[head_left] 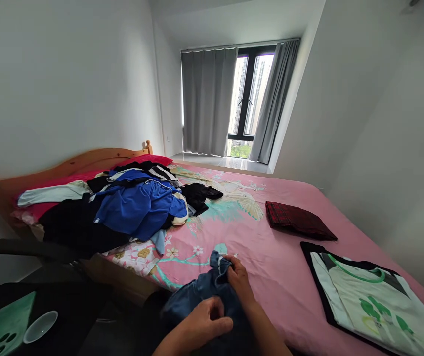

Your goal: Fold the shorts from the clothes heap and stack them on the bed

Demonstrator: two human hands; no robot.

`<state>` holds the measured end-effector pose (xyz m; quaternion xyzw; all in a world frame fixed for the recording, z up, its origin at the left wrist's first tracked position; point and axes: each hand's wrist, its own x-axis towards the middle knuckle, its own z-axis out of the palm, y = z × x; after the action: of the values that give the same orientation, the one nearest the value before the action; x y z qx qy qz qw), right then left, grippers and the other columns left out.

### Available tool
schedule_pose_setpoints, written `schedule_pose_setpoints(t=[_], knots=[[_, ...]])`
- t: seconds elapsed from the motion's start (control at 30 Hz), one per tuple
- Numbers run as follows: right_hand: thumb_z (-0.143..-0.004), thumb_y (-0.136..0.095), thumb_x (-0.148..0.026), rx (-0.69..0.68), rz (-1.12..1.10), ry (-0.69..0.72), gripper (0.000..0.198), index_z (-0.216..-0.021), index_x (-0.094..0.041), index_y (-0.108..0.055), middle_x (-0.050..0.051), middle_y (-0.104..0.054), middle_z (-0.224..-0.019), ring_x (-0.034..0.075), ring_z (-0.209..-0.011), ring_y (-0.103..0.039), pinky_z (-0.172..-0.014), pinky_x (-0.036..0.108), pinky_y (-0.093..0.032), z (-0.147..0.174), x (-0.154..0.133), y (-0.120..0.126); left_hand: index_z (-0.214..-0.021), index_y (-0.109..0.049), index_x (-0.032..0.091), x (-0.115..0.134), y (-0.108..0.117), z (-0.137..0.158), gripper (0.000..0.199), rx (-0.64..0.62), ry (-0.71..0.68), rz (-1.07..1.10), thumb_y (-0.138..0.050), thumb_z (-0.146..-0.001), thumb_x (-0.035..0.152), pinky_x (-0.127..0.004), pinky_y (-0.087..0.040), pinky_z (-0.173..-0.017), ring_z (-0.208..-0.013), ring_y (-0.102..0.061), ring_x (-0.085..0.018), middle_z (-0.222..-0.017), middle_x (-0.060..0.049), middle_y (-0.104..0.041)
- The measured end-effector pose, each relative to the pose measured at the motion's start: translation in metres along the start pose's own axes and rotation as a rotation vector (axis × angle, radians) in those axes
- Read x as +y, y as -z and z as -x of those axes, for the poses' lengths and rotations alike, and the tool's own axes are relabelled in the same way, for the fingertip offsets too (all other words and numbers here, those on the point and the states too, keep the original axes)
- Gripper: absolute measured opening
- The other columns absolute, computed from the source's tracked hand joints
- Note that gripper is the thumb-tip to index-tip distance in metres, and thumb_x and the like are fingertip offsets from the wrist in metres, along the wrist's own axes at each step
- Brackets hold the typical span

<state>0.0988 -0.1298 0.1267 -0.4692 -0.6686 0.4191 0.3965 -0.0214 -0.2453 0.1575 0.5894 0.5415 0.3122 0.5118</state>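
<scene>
While the right hand (239,278) pinches one garment (194,292), the left hand (205,320) gapes; one plaid cloth (298,220) beyond.

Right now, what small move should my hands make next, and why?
Perhaps bring your left hand up to the gathered edge of the blue garment: your right hand grips that edge, and the cloth there looks bunched.

Bedroom with bed (241,237), curtained window (247,94)
</scene>
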Motion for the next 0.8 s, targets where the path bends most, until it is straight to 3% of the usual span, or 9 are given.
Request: schedule_pose_setpoints(t=[0.07,0.13,0.23,0.33,0.47,0.53,0.63,0.7,0.8], knots=[[-0.08,-0.043,-0.028,0.049,0.059,0.05,0.027,-0.096,-0.022,-0.065,0.0,-0.067,-0.079,0.016,-0.07,-0.059,-0.065,0.024,-0.043,0.024,-0.011,0.02,-0.071,-0.042,0.02,-0.005,-0.012,-0.004,0.031,0.217,0.045,-0.084,-0.066,-0.068,0.04,-0.024,-0.031,-0.059,-0.064,-0.037,-0.012,-0.065,0.005,-0.041],[-0.076,-0.047,-0.023,0.079,0.18,0.094,0.027,-0.095,-0.023,-0.066,0.0,-0.067,-0.076,0.015,-0.066,-0.059,-0.064,0.024,-0.042,0.046,-0.02,0.035,-0.077,-0.042,0.02,-0.013,-0.024,-0.007,0.026,0.293,-0.005,-0.066,-0.064,-0.069,0.032,-0.024,-0.032,-0.061,-0.065,-0.039,-0.012,-0.069,0.005,-0.043],[-0.07,-0.048,-0.017,0.091,0.327,0.099,0.033,-0.095,-0.025,-0.068,0.001,-0.069,-0.08,0.017,-0.07,-0.061,-0.066,0.025,-0.042,0.071,-0.024,0.048,-0.078,-0.044,0.019,-0.022,-0.041,-0.008,0.009,0.199,-0.181,0.09,-0.05,-0.073,0.022,-0.024,-0.035,-0.064,-0.068,-0.039,-0.013,-0.071,0.003,-0.041],[-0.069,-0.046,-0.018,0.125,0.359,0.05,0.036,-0.098,-0.026,-0.067,0.002,-0.069,-0.087,0.018,-0.075,-0.063,-0.071,0.028,-0.044,0.085,-0.014,0.06,-0.07,-0.043,0.019,-0.021,-0.049,-0.006,0.005,0.144,-0.181,0.145,-0.041,-0.074,0.022,-0.025,-0.034,-0.063,-0.067,-0.038,-0.013,-0.067,0.003,-0.038],[-0.072,-0.049,-0.028,0.138,0.338,-0.16,0.027,-0.098,-0.028,-0.058,-0.001,-0.059,-0.064,0.02,-0.06,-0.057,-0.06,0.03,-0.042,0.105,0.007,0.071,-0.068,-0.051,0.018,-0.004,-0.045,0.001,0.013,0.041,-0.095,-0.157,-0.052,-0.074,0.03,-0.025,-0.03,-0.058,-0.063,-0.045,-0.014,-0.062,0.002,-0.048],[-0.075,-0.052,-0.037,0.07,0.235,-0.193,0.014,-0.086,-0.027,-0.053,-0.002,-0.053,-0.058,0.019,-0.056,-0.054,-0.057,0.03,-0.04,0.118,0.016,0.066,-0.065,-0.056,0.019,0.002,-0.039,0.004,0.018,0.054,-0.075,-0.345,-0.053,-0.076,0.032,-0.027,-0.029,-0.057,-0.062,-0.051,-0.016,-0.062,0.0,-0.056],[-0.08,-0.046,-0.052,-0.114,-0.057,-0.129,0.028,-0.076,-0.025,-0.05,0.001,-0.055,-0.064,0.018,-0.06,-0.054,-0.058,0.029,-0.042,0.131,0.023,0.044,-0.068,-0.063,0.022,0.002,-0.033,0.006,0.025,0.161,-0.075,-0.454,-0.049,-0.082,0.037,-0.03,-0.033,-0.059,-0.065,-0.06,-0.022,-0.067,-0.005,-0.065],[-0.082,-0.043,-0.054,-0.191,-0.177,-0.094,0.033,-0.082,-0.023,-0.054,0.004,-0.06,-0.072,0.02,-0.068,-0.058,-0.064,0.031,-0.045,0.132,0.022,0.029,-0.074,-0.066,0.024,0.001,-0.03,0.006,0.022,0.206,-0.109,-0.439,-0.05,-0.082,0.037,-0.032,-0.038,-0.064,-0.07,-0.063,-0.025,-0.074,-0.008,-0.069],[-0.083,-0.049,-0.049,-0.131,-0.111,-0.123,0.033,-0.097,-0.022,-0.06,0.008,-0.064,-0.095,0.023,-0.095,-0.059,-0.085,0.035,-0.046,0.132,0.012,0.016,-0.084,-0.069,0.026,0.004,-0.031,0.005,0.022,0.171,-0.181,-0.386,-0.05,-0.084,0.036,-0.034,-0.043,-0.072,-0.08,-0.065,-0.027,-0.086,-0.01,-0.071]])
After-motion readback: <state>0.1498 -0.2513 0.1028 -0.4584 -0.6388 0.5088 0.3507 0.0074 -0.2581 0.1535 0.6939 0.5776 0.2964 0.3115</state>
